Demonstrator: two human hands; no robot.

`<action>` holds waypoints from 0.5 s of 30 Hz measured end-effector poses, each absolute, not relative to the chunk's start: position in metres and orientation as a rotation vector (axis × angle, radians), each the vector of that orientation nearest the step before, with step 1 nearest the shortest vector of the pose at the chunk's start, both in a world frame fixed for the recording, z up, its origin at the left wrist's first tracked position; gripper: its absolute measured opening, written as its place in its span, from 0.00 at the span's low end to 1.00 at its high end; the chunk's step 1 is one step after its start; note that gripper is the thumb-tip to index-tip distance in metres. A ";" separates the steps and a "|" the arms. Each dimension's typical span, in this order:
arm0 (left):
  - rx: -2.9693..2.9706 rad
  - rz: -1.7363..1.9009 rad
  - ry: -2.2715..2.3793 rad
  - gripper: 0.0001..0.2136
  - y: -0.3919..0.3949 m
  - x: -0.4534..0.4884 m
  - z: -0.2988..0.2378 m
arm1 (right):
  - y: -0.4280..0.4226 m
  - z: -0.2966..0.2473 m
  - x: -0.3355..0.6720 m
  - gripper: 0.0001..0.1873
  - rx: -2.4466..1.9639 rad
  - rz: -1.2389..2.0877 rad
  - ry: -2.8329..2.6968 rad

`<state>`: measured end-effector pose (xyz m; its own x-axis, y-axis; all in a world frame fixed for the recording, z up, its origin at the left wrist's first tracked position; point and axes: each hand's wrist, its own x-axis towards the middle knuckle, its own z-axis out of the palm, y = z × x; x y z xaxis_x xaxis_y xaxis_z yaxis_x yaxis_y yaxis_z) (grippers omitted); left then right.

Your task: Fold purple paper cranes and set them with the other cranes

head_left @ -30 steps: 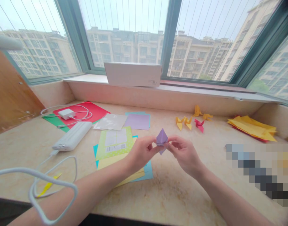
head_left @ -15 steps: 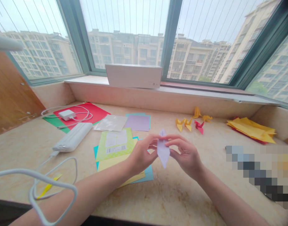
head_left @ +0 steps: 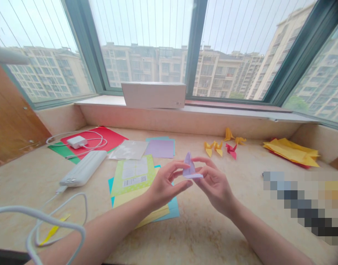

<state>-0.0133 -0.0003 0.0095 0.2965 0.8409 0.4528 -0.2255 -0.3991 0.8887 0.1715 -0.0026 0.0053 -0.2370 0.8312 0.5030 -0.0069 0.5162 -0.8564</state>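
Note:
Between both hands I hold a small lilac folded paper piece (head_left: 190, 168), above the beige stone counter (head_left: 202, 228). My left hand (head_left: 164, 183) pinches its left side with thumb and fingers. From the right, my right hand (head_left: 214, 184) grips it, fingers curled around the lower flap. The piece stands with a point up and a flat flap lying sideways at its base.
A stack of coloured paper sheets (head_left: 135, 180) lies left of my hands. A white power bank (head_left: 84, 168), a charger with cable (head_left: 77, 141) on red paper, folded yellow and red paper cranes (head_left: 221, 147), yellow sheets (head_left: 291, 151) and a white box (head_left: 153, 94) on the sill.
The lilac piece went from a compact shape to a long narrow diamond, and now has one flap bent sideways. Both hands stayed in place. The camera view tilted slightly.

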 end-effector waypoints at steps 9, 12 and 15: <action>1.454 1.353 0.737 0.07 0.005 -0.009 0.003 | 0.004 -0.001 0.161 0.12 -0.813 1.088 -1.409; 1.401 1.356 0.745 0.14 0.005 -0.008 0.004 | 0.007 -0.006 0.157 0.19 -0.788 1.151 -1.282; 1.375 1.306 0.756 0.20 0.004 -0.008 0.008 | 0.008 -0.007 0.156 0.20 -0.790 1.179 -1.291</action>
<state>-0.0081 0.0041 0.0077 0.2062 0.9326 0.2961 -0.2077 -0.2540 0.9446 0.1562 0.0080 -0.0069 -0.1137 0.9492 0.2934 -0.2062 0.2663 -0.9416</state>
